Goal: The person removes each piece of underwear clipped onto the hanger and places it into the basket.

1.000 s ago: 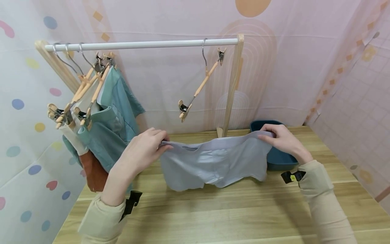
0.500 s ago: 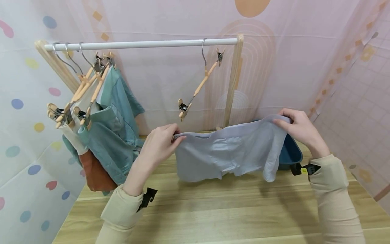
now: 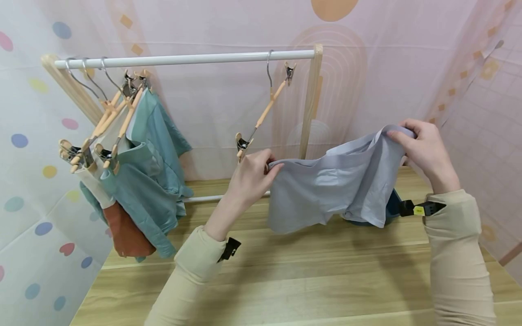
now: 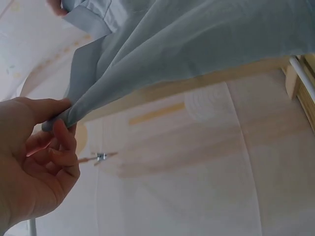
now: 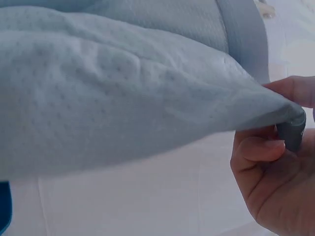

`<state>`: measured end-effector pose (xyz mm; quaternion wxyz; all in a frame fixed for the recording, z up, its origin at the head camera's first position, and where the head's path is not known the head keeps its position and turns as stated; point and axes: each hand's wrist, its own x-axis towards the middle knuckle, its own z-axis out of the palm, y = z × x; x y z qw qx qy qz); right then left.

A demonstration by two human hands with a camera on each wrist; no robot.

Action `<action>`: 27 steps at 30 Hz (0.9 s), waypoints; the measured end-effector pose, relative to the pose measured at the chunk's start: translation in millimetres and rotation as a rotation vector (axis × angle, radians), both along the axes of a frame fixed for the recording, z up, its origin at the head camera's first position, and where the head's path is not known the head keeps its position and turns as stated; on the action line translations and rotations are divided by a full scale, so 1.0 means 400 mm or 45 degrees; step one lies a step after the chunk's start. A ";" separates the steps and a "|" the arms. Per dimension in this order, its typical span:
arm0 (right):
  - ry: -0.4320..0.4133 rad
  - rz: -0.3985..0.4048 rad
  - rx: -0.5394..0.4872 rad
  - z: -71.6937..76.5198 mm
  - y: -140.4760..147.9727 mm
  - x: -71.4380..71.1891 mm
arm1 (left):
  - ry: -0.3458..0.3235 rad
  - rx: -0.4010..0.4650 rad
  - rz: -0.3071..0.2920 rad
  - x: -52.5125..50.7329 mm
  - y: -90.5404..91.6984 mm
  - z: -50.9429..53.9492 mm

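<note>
A pair of light grey shorts (image 3: 326, 185) hangs in the air between both hands, waistband up and legs down. My left hand (image 3: 253, 174) pinches one end of the waistband between thumb and fingers, just below the lower clip of a bare clip hanger (image 3: 267, 111). At the other end, my right hand (image 3: 426, 147) grips the waistband and stands higher, so the shorts slope upward to the right. The left wrist view shows the grey cloth (image 4: 162, 49) folded between thumb and fingertips. In the right wrist view a bunched corner of the shorts (image 5: 197, 103) is pinched.
A wooden rack with a white rail (image 3: 183, 59) stands at the back of the wooden table (image 3: 285, 280). Several clip hangers with teal, white and rust garments (image 3: 142, 176) crowd its left end. A dark blue bin (image 3: 393, 208) is partly hidden behind the shorts.
Both hands have moved up and to the right, carrying the shorts from low over the table to beside the bare hanger. The right end has risen more, and the right leg has folded over.
</note>
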<state>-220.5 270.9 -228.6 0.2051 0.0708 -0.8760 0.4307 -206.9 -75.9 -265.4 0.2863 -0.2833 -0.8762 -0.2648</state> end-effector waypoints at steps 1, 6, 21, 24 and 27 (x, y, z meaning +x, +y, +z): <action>0.015 -0.004 -0.032 0.006 0.002 -0.003 | 0.022 0.026 -0.020 -0.006 0.011 0.003; 0.082 -0.043 -0.120 0.037 0.009 -0.019 | 0.041 0.155 -0.020 -0.032 0.069 0.024; -0.044 -0.301 -0.041 0.122 0.027 -0.081 | -0.405 0.468 -0.028 -0.111 0.270 0.078; -0.067 -0.350 -0.048 0.130 0.028 -0.101 | -0.489 0.511 -0.015 -0.129 0.314 0.089; -0.079 -0.389 -0.060 0.133 0.031 -0.121 | -0.576 0.586 -0.040 -0.148 0.356 0.096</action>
